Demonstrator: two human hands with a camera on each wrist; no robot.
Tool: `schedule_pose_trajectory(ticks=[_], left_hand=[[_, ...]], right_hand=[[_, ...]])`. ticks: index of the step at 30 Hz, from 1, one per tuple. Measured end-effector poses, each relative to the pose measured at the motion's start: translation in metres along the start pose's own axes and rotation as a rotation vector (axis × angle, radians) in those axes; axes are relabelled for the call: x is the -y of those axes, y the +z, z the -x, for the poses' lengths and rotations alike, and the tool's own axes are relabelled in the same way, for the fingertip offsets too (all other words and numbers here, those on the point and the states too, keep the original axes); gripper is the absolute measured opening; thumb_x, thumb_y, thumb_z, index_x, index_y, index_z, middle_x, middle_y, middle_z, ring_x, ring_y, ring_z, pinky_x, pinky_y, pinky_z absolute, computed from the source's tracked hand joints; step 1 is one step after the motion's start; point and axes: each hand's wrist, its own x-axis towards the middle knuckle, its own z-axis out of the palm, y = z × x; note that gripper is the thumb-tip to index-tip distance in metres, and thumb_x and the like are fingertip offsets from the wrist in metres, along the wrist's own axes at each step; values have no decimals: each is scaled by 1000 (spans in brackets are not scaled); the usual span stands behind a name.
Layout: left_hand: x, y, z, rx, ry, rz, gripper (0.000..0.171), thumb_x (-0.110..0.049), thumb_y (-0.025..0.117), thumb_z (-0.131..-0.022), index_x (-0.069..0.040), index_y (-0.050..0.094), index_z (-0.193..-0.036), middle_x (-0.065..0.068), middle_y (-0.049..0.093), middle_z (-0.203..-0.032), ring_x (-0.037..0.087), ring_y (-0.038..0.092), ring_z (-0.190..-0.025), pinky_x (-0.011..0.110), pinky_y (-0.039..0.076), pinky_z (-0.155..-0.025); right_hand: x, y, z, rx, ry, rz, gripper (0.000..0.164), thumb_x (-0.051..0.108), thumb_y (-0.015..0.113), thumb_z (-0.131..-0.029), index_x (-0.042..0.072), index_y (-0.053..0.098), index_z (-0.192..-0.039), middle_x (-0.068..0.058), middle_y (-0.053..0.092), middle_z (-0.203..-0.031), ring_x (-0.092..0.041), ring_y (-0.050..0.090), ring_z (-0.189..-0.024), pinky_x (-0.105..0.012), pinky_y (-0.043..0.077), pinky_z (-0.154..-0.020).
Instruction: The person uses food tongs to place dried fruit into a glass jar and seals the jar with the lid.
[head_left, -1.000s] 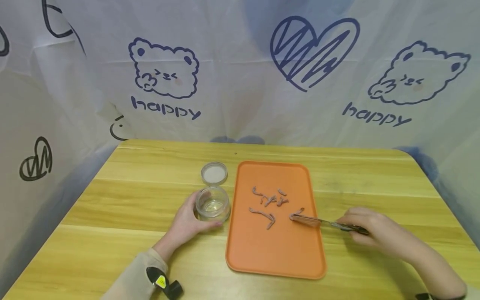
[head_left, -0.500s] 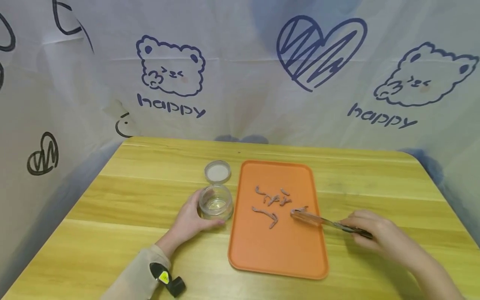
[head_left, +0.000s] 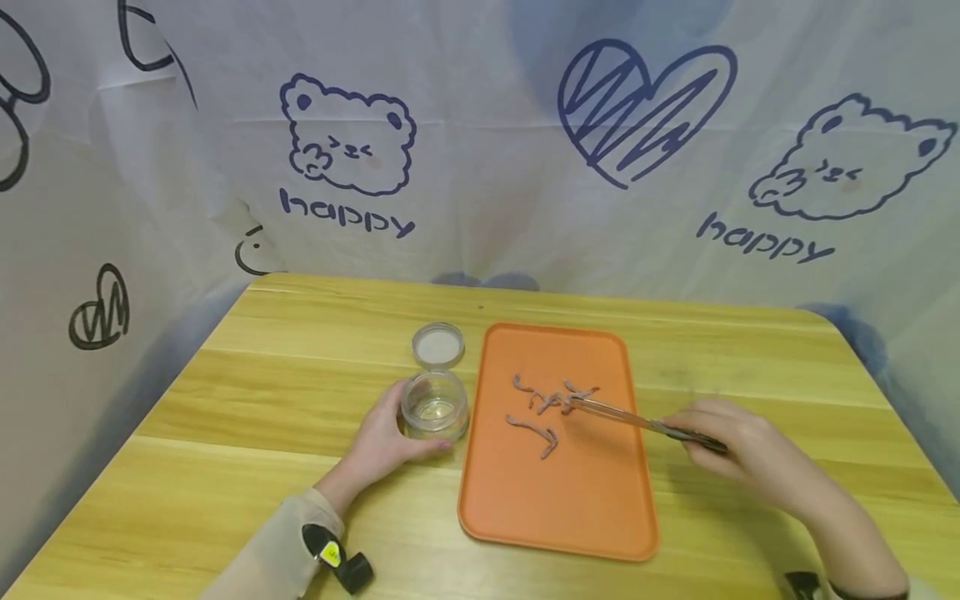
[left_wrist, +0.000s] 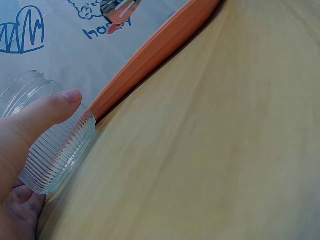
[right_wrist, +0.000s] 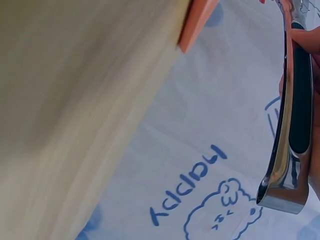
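Observation:
My left hand grips a clear glass jar standing on the table just left of the orange tray. Its thumb lies across the jar's ribbed wall in the left wrist view. In my right hand is a pair of metal tongs with dark grip panels. The tongs reach over the tray's right edge, their tips at a small group of brownish-pink, worm-like strips. A pinkish bit shows at the tips in the left wrist view. Another bent strip lies nearer me.
A round lid, pale inside with a clear rim, lies on the table behind the jar. A white cloth with blue drawings hangs behind the table and at its left side.
The tongs have moved left and away from me across the tray. The strip that lay apart at their tips on the right now appears beside the group. My left hand stays on the jar.

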Motion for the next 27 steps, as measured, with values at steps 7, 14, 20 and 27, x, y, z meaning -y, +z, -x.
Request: schedule_pose_trajectory(ticks=[7, 14, 20, 27], left_hand=[[0, 0, 0, -1, 4, -15, 97, -34, 93, -57, -11, 43, -138, 11, 51, -131, 29, 47, -122, 48, 35, -105], [0, 0, 0, -3, 13, -11, 98, -34, 92, -58, -8, 43, -138, 13, 51, -130, 31, 47, -122, 49, 35, -105], [0, 0, 0, 2, -1, -14, 97, -34, 92, -58, -10, 43, -138, 12, 51, -131, 30, 46, -123, 48, 35, -106], [-1, 0, 0, 3, -3, -16, 97, -34, 92, -58, -10, 43, -138, 13, 50, -131, 30, 46, -123, 48, 35, -105]], right_hand=[[7, 2, -23, 20, -32, 33, 22, 25, 59, -96, 11, 69, -110, 11, 58, -94, -2, 50, -78, -13, 41, -67], [12, 12, -50, 38, -66, 28, 22, 24, 59, -96, 11, 69, -111, 9, 61, -99, -4, 52, -81, -22, 48, -65], [17, 25, -75, 43, -128, 0, 27, 2, 66, -83, 10, 69, -109, 6, 61, -97, -6, 50, -80, -23, 46, -63], [28, 38, -104, 56, -182, -2, 24, 7, 70, -85, 8, 70, -108, 4, 61, -96, -9, 53, -82, -27, 49, -66]])
